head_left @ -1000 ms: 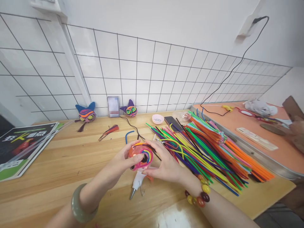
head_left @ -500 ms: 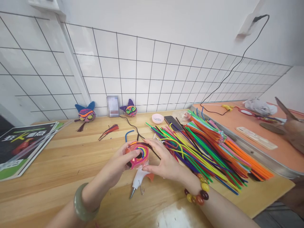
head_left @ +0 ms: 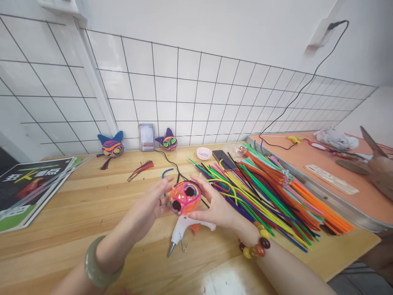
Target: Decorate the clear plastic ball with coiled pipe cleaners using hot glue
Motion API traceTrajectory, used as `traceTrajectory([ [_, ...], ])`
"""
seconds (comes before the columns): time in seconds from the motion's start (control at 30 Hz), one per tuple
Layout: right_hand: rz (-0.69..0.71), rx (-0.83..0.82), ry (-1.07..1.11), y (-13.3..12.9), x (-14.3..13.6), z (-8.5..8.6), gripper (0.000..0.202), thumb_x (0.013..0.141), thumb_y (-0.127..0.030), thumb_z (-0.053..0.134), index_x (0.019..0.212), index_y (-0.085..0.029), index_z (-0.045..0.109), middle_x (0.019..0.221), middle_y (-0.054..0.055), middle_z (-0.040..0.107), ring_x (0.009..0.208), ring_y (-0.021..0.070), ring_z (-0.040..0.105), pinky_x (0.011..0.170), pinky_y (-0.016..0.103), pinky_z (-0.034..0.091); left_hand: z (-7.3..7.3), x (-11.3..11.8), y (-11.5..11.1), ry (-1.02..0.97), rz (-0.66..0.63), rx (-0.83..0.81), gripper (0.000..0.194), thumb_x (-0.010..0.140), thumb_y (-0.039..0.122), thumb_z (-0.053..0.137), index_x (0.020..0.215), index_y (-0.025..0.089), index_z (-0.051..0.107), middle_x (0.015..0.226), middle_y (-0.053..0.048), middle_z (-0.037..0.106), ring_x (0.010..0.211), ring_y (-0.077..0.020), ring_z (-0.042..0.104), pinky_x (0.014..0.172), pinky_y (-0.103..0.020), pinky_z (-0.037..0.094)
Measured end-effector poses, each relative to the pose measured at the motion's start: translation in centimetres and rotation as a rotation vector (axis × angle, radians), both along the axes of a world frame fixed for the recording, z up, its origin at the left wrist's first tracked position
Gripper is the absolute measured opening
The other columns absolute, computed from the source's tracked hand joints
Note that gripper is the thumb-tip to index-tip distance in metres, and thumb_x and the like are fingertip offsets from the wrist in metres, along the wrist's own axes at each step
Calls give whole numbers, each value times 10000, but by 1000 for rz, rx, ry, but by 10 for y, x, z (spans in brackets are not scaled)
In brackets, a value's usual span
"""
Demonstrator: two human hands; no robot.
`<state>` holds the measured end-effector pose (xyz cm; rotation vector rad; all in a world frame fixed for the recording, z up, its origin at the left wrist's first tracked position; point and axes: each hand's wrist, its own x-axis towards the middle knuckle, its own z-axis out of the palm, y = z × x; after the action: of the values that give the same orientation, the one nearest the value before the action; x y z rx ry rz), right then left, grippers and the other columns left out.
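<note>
An orange ball-shaped craft head (head_left: 188, 206) with pink outlines, coloured rings and two dark round eyes is held above the table. My right hand (head_left: 216, 205) grips it from the right, thumb below and fingers on top. At its left side my left hand (head_left: 155, 200) has its fingers apart, close to the ball; whether the fingertips touch it I cannot tell. Beneath the ball lies a white hot glue gun (head_left: 181, 231) with an orange trigger, its metal nozzle pointing down-left. A blue pipe cleaner piece (head_left: 167, 170) lies just behind my left hand.
A large pile of pipe cleaners (head_left: 264, 192) spreads to the right. Behind are a phone (head_left: 224, 159), a pink bowl (head_left: 204, 153) and two finished craft heads (head_left: 112, 148). A magazine (head_left: 33, 188) lies left. Another person's hand (head_left: 382, 172) is at the orange table (head_left: 313, 192).
The craft head has turned so both eyes face me and sits slightly further right. My left hand has let go of its face and moved left, fingers opening.
</note>
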<state>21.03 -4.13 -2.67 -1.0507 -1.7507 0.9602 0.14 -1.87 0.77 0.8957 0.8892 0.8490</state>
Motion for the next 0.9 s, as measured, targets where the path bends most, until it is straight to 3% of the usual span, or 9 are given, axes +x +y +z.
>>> traceTrajectory([
  [0.07,48,-12,165,5,1,-2,890,651,-376,833,1398,-269,359,1454,105,405,1343,281,391,1116,465,320,-3,-5,9,10,130,72,347,795,496,616,954,188,624,1076,-89,657,1008,-234,610,832,-355,487],
  [0.13,95,-13,302,10,2,-4,854,658,-371,830,1376,-271,379,1423,109,433,1319,278,421,1101,466,338,-6,-8,15,24,224,135,325,740,500,666,762,185,591,896,-74,680,958,-224,615,837,-346,482],
  [0.43,106,-46,417,15,2,-7,801,645,-385,837,1324,-278,427,1388,111,456,1286,291,451,1079,491,353,-6,-5,16,-7,165,196,347,601,419,797,648,165,565,549,35,575,622,-126,593,675,-251,477],
  [0.5,97,-31,407,13,1,-5,809,647,-377,836,1333,-274,420,1398,111,449,1306,287,430,1091,483,340,-4,-5,16,21,172,208,348,560,353,833,699,159,580,558,23,609,604,-122,591,653,-243,468],
  [0.6,80,-29,361,8,-1,0,831,650,-340,838,1350,-270,397,1425,111,428,1327,274,410,1108,466,326,-1,-4,14,17,191,176,463,561,278,847,937,169,600,823,-42,709,766,-165,646,706,-275,492],
  [0.67,67,-25,304,3,-3,3,864,639,-309,847,1363,-264,379,1440,111,414,1337,267,399,1116,450,322,1,-2,10,-19,128,113,590,647,332,803,1159,209,537,1020,-78,700,896,-204,652,747,-320,509],
  [0.77,44,-23,203,-3,-5,4,904,640,-297,845,1390,-248,343,1459,118,395,1347,265,389,1118,436,329,4,0,1,-19,-34,59,744,752,464,699,1376,232,365,1154,-120,664,970,-236,647,791,-363,511],
  [0.9,-8,0,97,-6,-4,2,897,669,-322,825,1409,-249,324,1464,112,395,1345,271,393,1116,449,336,3,7,-6,64,-133,188,951,681,381,785,1444,215,241,1334,-152,555,1168,-274,558,909,-363,474],
])
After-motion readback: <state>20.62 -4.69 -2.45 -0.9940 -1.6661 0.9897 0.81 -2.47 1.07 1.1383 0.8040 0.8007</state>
